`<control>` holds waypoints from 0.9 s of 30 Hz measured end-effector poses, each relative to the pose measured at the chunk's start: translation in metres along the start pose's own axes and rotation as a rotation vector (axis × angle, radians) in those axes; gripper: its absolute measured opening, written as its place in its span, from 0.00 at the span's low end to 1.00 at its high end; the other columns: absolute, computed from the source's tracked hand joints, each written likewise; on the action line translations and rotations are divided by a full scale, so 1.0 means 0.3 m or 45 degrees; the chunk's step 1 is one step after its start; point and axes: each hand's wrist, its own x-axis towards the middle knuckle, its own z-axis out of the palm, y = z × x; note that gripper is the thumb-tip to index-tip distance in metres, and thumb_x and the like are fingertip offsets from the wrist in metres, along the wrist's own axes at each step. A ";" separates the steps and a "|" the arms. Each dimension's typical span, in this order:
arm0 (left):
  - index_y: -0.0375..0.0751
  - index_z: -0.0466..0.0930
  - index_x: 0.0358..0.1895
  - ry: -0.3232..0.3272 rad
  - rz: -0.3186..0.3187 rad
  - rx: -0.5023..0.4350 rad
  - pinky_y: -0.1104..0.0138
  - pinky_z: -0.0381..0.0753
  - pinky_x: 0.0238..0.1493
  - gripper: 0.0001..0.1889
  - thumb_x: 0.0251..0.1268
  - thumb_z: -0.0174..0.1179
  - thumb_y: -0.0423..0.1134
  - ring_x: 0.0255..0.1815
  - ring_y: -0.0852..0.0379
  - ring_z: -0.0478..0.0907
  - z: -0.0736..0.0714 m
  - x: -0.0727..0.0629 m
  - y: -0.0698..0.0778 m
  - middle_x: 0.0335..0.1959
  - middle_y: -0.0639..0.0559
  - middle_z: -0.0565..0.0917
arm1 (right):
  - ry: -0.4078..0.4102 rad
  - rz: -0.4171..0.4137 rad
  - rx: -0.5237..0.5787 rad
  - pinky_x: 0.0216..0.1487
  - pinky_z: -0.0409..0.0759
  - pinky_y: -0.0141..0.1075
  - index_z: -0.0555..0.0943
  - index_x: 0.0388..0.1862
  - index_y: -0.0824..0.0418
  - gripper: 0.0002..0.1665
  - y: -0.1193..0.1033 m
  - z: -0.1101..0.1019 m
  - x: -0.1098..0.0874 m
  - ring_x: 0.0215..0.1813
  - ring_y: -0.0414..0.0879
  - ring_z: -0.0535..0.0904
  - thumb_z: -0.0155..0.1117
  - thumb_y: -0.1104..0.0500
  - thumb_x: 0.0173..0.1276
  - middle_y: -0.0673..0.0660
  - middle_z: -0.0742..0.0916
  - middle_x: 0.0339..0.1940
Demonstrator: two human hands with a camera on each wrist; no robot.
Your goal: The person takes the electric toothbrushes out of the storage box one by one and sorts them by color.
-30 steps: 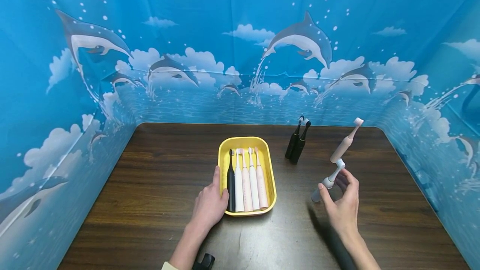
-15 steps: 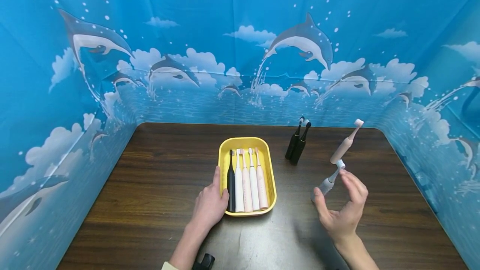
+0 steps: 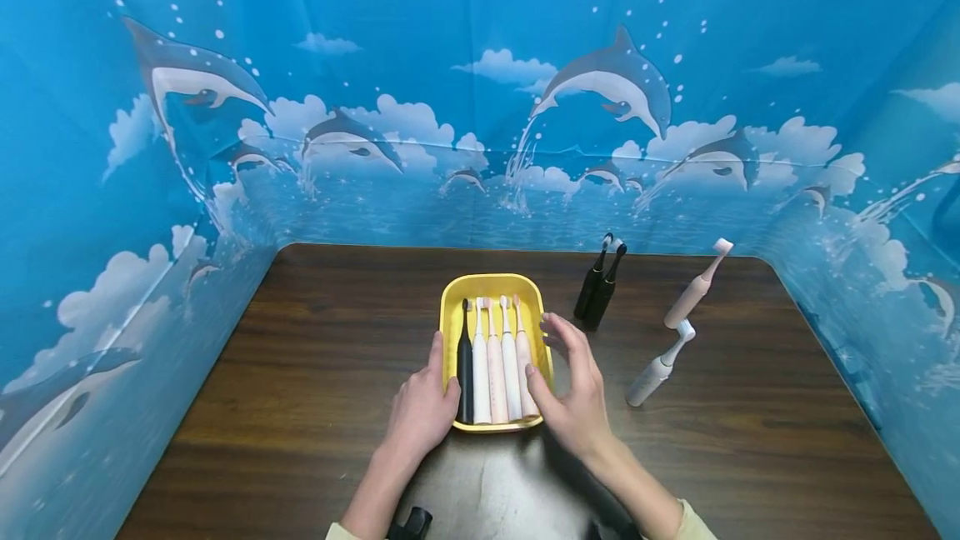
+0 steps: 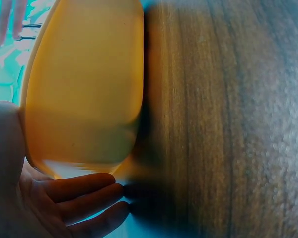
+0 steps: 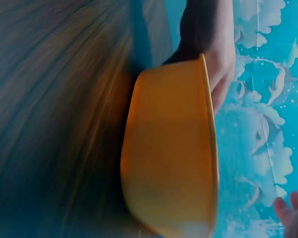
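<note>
A yellow tray (image 3: 491, 277) lies on the table with electric toothbrushes side by side in it: a black toothbrush (image 3: 465, 365) at the left, then white and pink ones. My left hand (image 3: 422, 407) grips the tray's left side, thumb over the rim; the left wrist view shows its fingers outside the wall. Above the tray's right rim hovers my right hand (image 3: 577, 398), fingers spread and slightly bent, holding nothing. Its thumb tip appears over the rightmost pink toothbrush (image 3: 522, 348). A grey-white toothbrush (image 3: 652, 377) stands upright to the right of this hand.
Behind the grey-white one stands a pink toothbrush (image 3: 686, 302). Two black toothbrushes (image 3: 600, 294) stand close together right of the tray. A blue dolphin-print curtain (image 3: 375, 148) borders the dark wooden table (image 3: 322, 340) at the back and sides.
My right hand has let go of the grey-white toothbrush, which is left standing on the table, and has moved left to the tray. The left hand has kept its place.
</note>
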 end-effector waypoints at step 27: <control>0.34 0.55 0.80 0.032 0.018 -0.013 0.50 0.77 0.27 0.39 0.69 0.59 0.39 0.29 0.44 0.83 -0.003 -0.004 0.000 0.39 0.32 0.86 | -0.280 1.145 0.016 0.75 0.58 0.54 0.53 0.81 0.70 0.52 0.193 0.243 0.154 0.78 0.65 0.60 0.66 0.59 0.63 0.73 0.64 0.78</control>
